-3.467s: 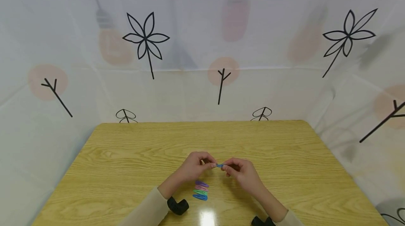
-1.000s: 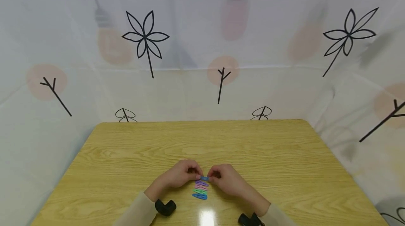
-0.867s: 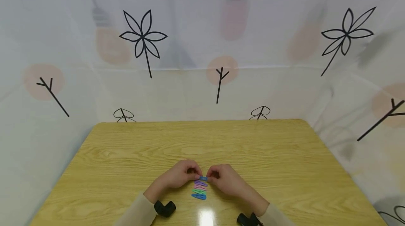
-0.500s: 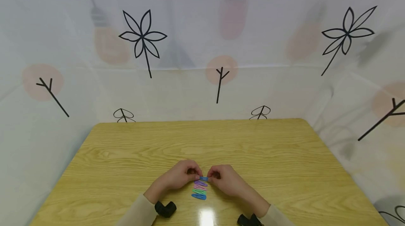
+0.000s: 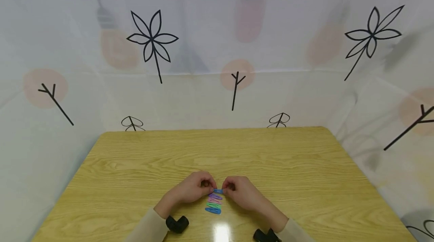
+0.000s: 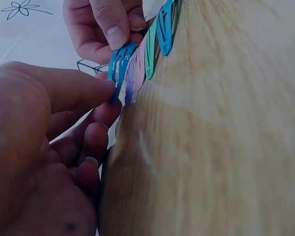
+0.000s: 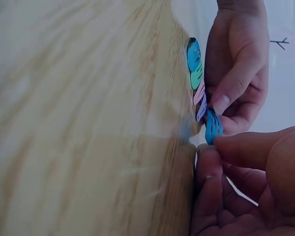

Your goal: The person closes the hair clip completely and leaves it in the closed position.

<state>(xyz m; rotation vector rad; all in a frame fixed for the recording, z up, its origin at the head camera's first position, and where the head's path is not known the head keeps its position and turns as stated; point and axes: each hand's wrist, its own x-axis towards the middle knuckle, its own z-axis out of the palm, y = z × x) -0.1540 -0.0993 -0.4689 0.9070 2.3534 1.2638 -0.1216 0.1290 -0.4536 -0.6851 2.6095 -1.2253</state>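
A blue snap hair clip (image 6: 120,64) is pinched at both ends, the left hand (image 5: 193,187) at one and the right hand (image 5: 244,193) at the other. Thumb and fingertips of each hand meet on it in both wrist views. Right beside it on the near side, a row of snap clips lies on the wooden table: a purple clip (image 5: 215,196), a pink clip (image 6: 139,69), a green clip (image 6: 150,51) and a second blue clip (image 5: 213,210). The held clip sits at the far end of this row, close over the tabletop.
The wooden table (image 5: 152,155) reaches back to a patterned cloth (image 5: 196,99) that hangs behind it and at both sides. Black wrist cameras (image 5: 177,224) sit on both forearms. A bright reflection shows on the table near the front.
From 3.5 seconds ago, both hands have come nearer and slightly left, bringing the blue clip from beyond the row to its far end. Over the last second they stay nearly still.
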